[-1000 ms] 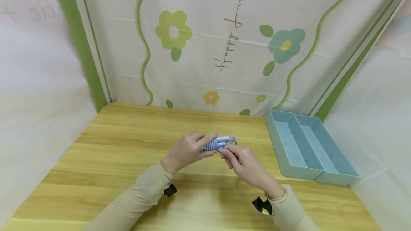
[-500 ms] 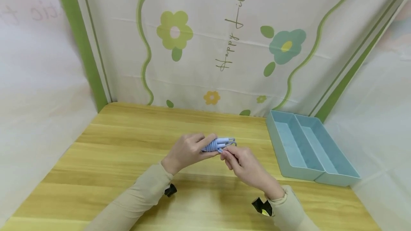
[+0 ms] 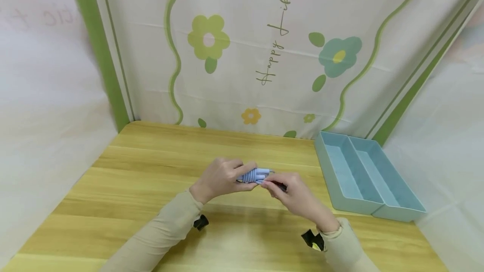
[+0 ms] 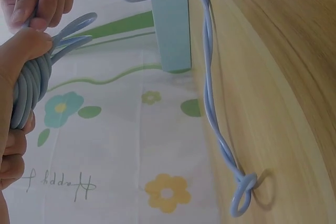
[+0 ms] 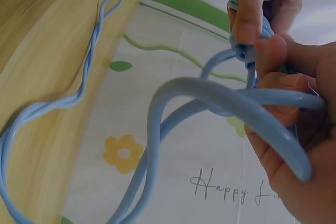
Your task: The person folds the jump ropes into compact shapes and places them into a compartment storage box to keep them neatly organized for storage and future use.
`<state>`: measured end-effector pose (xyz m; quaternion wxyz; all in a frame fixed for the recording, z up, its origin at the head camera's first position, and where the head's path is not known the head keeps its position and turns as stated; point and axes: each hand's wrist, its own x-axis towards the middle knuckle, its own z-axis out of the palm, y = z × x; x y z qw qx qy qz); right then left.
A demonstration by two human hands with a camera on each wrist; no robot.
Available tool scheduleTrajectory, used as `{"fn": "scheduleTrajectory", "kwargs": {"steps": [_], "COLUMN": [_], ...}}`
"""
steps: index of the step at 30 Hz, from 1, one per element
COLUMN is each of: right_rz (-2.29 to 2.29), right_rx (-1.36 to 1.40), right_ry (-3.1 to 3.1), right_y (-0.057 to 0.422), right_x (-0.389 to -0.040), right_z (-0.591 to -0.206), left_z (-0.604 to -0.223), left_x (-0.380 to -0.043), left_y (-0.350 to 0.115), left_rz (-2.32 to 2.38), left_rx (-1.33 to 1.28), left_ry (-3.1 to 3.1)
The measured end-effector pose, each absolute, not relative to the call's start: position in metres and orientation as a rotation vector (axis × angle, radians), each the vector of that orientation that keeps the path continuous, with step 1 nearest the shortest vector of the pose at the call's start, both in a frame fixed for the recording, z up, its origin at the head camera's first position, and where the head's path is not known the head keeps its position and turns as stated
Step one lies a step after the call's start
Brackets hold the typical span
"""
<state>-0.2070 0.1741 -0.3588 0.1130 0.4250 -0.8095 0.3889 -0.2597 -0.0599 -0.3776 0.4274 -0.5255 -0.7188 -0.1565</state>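
Above the worktop [image 3: 151, 179], the left hand [image 3: 221, 178] grips the coiled cable [image 3: 249, 176], long axis crosswise, looped end pointing right; the right hand [image 3: 298, 194] pinches it.

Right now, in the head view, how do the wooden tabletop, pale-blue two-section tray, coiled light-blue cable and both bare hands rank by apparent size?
Wooden tabletop
Blue tray
Left hand and right hand: too alike to rank
Coiled cable, partly hidden

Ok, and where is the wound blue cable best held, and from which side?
Probably around the wound part of the blue cable, from the left, as the left hand does: its stacked turns make a thick bundle, while thin loops protrude from one end.
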Motion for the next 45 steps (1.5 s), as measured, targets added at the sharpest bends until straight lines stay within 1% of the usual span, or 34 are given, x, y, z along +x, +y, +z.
{"fn": "scheduleTrajectory", "kwargs": {"steps": [5,13,30,36,45], "right_rz": [1.065,0.933,0.936,0.940,0.948], "right_rx": [1.311,1.372,1.359,1.378,1.375], "right_ry": [-2.263,-2.172,-2.165,-2.163,-2.179], "right_y": [0.179,0.180,0.182,0.181,0.180], "right_x": [-0.212,-0.214,-0.215,-0.217,-0.216], "right_z": [-0.357,-0.357,-0.357,-0.356,-0.360], "left_z": [-0.377,-0.374,-0.371,-0.370,-0.377], "left_x": [-0.260,-0.259,-0.253,-0.253,-0.251], "left_y": [-0.061,-0.064,-0.058,-0.055,-0.052], "left_rz": [-0.307,-0.305,-0.462,-0.446,-0.494], "left_rx": [-1.311,-1.320,-1.394,-1.403,-1.401], "left_ry": [-1.814,-1.841,-1.879,-1.889,-1.944]}}
